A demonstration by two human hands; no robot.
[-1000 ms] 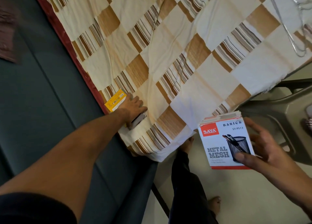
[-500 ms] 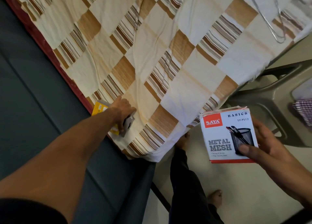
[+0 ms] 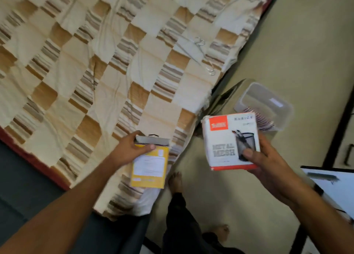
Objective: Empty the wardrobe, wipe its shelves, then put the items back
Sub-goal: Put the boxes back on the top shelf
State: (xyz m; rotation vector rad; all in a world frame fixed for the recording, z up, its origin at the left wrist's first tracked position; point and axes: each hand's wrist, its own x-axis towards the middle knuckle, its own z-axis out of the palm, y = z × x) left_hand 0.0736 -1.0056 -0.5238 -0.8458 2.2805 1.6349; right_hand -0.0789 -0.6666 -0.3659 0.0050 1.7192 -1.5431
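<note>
- Left hand [image 3: 130, 148] pinches the top of a yellow box [image 3: 149, 167], lower centre of frame, thumb across its front, box hanging clear of the bedsheet [image 3: 92, 66].
- Right hand [image 3: 268, 163] holds a white box [image 3: 229, 140], right of centre, thumb on the printed face, fingers behind; "METAL MESH" print and a pen-holder picture show.
- Step, by my guess: items are being carried, either off the bed or toward the wardrobe; wardrobe shelves are not in view.
- Do it well: support the yellow box from below, since the pinch is only at the flap end and it could swing or slip; keep the white box level.
- Watch the feet near the bed edge, lower centre.
- Both boxes look like thin card, flat-faced, square-cornered, light; white box corners look slightly dented.
- Bedsheet: soft cotton-like cloth, creased, cream and brown checks with striped patches.
- Hangers [image 3: 199, 50], thin wire, lie on the sheet, upper right of centre.
- Clear tub [image 3: 268, 104], rounded plastic, sits just behind the white box.
- Frame is blurred.
</note>
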